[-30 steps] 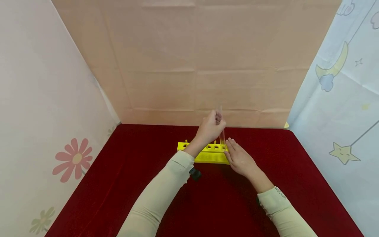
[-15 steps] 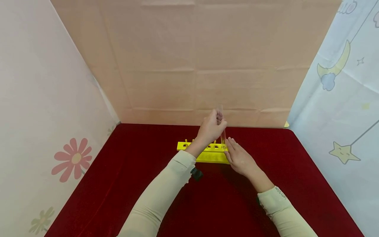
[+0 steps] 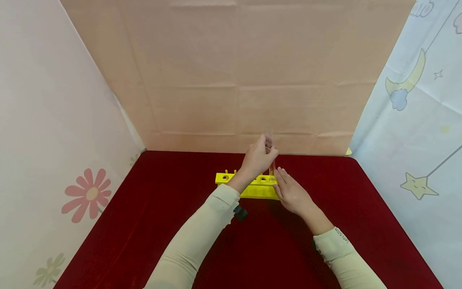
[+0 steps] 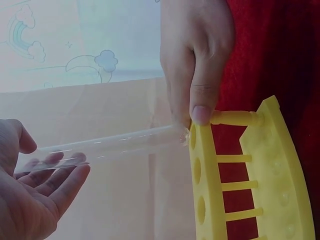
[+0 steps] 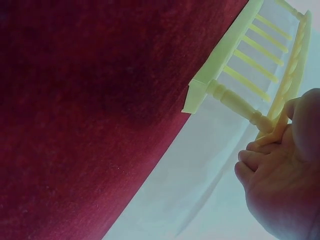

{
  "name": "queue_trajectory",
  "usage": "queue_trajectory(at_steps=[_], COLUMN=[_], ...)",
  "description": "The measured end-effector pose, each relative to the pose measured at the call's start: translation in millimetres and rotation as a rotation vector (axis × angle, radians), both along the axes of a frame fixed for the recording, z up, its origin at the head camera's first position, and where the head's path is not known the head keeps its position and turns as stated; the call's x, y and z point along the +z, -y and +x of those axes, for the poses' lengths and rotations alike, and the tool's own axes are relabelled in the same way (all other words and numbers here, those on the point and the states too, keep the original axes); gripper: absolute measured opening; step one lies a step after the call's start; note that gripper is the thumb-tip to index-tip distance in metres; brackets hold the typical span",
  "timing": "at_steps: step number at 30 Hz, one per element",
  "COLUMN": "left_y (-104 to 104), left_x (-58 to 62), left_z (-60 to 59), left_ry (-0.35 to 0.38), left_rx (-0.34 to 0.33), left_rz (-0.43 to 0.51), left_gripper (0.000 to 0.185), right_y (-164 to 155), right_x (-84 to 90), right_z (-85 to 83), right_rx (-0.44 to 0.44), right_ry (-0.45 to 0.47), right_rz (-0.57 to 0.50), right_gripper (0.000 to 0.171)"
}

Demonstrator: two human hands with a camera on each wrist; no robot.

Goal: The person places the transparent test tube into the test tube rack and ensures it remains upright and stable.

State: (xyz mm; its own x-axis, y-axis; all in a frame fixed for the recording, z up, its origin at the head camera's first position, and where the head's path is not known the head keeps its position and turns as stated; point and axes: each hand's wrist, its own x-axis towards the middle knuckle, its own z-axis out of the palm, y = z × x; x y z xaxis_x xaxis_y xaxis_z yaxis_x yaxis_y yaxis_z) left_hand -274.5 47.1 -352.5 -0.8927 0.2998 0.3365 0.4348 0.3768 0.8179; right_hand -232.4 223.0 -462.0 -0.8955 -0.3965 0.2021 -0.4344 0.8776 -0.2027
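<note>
Nearest the wearer, 2 pale sleeves reach forward over the red cloth. The right hand lies beyond its cuff, thumb and fingers gripping the near right end of the yellow rack, which stretches leftward from it and passes under the left wrist. Farther out and higher, the left hand pinches a clear tube between thumb and fingers, so the 2 hands are apart, each with its own hold. The tube stands close to upright, its rounded lower end at the end hole, just beside the right fingers; how deep it sits, I can't tell. Behind both hands hangs a tan sheet.

The step in hand looks like fitting or drawing the tube at that hole; the next move seems to call for a straight tube and a steady rack.
</note>
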Motion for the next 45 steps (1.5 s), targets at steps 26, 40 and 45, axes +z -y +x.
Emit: queue_trajectory(at_steps=[26, 40, 45], left_y=[-4, -3, -3], left_x=[-6.2, -14.5, -16.8], left_z=[0.5, -1.4, -1.6], left_ry=[-0.005, 0.002, -0.009], left_rx=[-0.052, -0.063, -0.054], left_rz=[0.000, -0.013, -0.034], left_gripper=[0.016, 0.014, 0.014], right_y=[-1, 2, 2], right_x=[-0.7, -0.7, -0.8], right_z=[-0.2, -0.2, -0.5], right_rx=[0.026, 0.033, 0.037], right_ry=[-0.040, -0.040, -0.041], right_rz=[0.008, -0.002, -0.003], right_gripper=[0.057, 0.057, 0.057])
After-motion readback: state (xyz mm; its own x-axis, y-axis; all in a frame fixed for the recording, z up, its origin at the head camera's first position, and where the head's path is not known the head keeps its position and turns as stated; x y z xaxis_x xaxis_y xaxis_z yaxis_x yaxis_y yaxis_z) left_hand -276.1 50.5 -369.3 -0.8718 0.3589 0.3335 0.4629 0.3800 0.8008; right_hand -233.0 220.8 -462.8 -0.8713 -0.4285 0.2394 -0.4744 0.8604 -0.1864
